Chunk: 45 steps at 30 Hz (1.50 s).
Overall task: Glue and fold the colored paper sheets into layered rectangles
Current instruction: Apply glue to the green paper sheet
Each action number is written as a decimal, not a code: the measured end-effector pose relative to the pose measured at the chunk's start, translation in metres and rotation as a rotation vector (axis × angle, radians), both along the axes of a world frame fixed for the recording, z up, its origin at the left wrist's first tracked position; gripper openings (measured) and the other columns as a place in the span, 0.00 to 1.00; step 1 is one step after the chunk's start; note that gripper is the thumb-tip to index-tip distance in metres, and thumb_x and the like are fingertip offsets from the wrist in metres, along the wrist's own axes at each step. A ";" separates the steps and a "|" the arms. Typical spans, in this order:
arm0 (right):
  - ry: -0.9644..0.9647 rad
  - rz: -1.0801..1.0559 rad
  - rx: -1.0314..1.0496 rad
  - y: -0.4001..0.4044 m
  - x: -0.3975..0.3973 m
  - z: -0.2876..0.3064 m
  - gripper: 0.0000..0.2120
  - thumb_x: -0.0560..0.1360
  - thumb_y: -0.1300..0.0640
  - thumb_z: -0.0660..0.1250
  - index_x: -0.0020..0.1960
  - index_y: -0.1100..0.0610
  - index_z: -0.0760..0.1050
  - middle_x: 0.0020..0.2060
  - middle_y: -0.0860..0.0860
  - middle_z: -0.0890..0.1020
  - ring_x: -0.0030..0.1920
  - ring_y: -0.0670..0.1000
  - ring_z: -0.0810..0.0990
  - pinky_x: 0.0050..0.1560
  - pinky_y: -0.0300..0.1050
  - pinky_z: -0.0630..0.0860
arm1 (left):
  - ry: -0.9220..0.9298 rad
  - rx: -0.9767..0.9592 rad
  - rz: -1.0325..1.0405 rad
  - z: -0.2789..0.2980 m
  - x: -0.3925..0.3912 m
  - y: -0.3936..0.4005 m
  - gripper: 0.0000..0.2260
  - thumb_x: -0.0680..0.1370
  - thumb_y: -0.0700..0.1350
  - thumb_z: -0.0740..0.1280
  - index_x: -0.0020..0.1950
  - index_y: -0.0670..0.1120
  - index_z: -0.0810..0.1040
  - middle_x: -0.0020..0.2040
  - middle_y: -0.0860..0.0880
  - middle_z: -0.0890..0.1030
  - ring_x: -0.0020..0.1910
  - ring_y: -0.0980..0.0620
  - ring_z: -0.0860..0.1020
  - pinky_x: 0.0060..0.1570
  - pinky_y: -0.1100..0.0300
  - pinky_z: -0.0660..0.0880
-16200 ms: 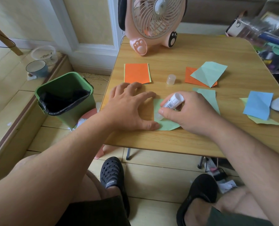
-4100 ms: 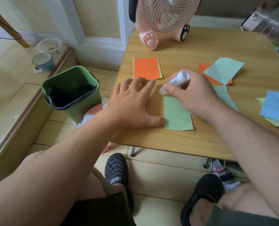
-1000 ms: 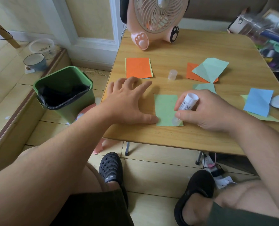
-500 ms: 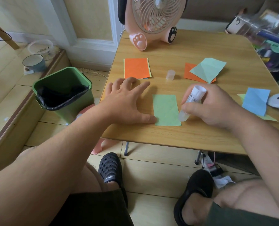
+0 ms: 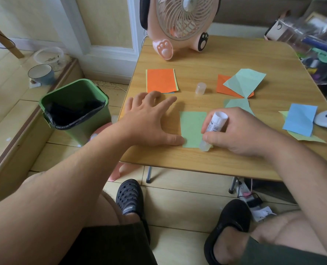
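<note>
Gripping a white glue stick [image 5: 215, 124] in curled fingers, the right hand [image 5: 237, 131] presses its clear tip onto the near right corner of a folded green paper rectangle [image 5: 192, 129] lying on the tabletop [image 5: 235, 60]. Just left of that rectangle the left hand [image 5: 149, 121] lies flat with fingers spread, its thumb tip touching the paper's near left edge. Beyond the right hand stands the glue cap [image 5: 200, 88], and beyond the left hand's fingertips lies an orange layered rectangle [image 5: 161, 80].

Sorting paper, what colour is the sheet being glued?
Light green sheet, clearest in the head view.
</note>
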State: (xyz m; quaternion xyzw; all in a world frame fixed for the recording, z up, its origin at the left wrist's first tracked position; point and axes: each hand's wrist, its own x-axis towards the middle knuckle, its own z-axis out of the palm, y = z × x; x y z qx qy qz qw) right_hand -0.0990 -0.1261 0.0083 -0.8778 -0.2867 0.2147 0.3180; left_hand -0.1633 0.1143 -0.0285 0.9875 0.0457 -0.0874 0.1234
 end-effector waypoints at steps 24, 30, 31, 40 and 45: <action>-0.010 -0.014 0.018 -0.013 0.013 0.004 0.03 0.72 0.53 0.75 0.41 0.47 0.81 0.39 0.48 0.85 0.44 0.52 0.82 0.49 0.56 0.79 | 0.011 -0.029 0.003 -0.001 0.000 0.001 0.54 0.57 0.85 0.57 0.80 0.70 0.46 0.83 0.53 0.50 0.81 0.43 0.45 0.79 0.40 0.43; 0.000 -0.014 -0.041 -0.011 0.009 0.003 0.03 0.72 0.52 0.75 0.41 0.48 0.81 0.37 0.46 0.85 0.42 0.51 0.82 0.48 0.55 0.79 | 0.008 -0.022 0.007 -0.001 -0.001 0.001 0.54 0.57 0.85 0.57 0.80 0.70 0.47 0.83 0.53 0.51 0.81 0.43 0.45 0.79 0.40 0.43; -0.009 -0.017 -0.049 -0.011 0.009 0.003 0.03 0.72 0.52 0.75 0.41 0.49 0.82 0.37 0.45 0.85 0.42 0.51 0.82 0.48 0.55 0.79 | 0.007 -0.022 0.008 -0.001 -0.001 0.001 0.53 0.57 0.85 0.57 0.80 0.70 0.47 0.83 0.53 0.51 0.81 0.43 0.45 0.79 0.41 0.43; -0.006 -0.055 0.047 -0.016 0.015 0.007 0.03 0.74 0.57 0.75 0.42 0.53 0.82 0.37 0.49 0.85 0.40 0.47 0.81 0.45 0.48 0.77 | -0.007 -0.145 0.046 0.002 -0.001 0.005 0.51 0.57 0.83 0.61 0.79 0.72 0.52 0.83 0.54 0.51 0.82 0.43 0.46 0.78 0.39 0.45; 0.159 -0.204 0.583 -0.014 0.019 0.005 0.04 0.77 0.62 0.74 0.48 0.56 0.80 0.32 0.45 0.82 0.36 0.45 0.78 0.39 0.33 0.74 | -0.316 -0.423 0.251 0.011 0.003 0.001 0.26 0.69 0.63 0.65 0.69 0.67 0.75 0.73 0.55 0.71 0.74 0.45 0.62 0.75 0.43 0.61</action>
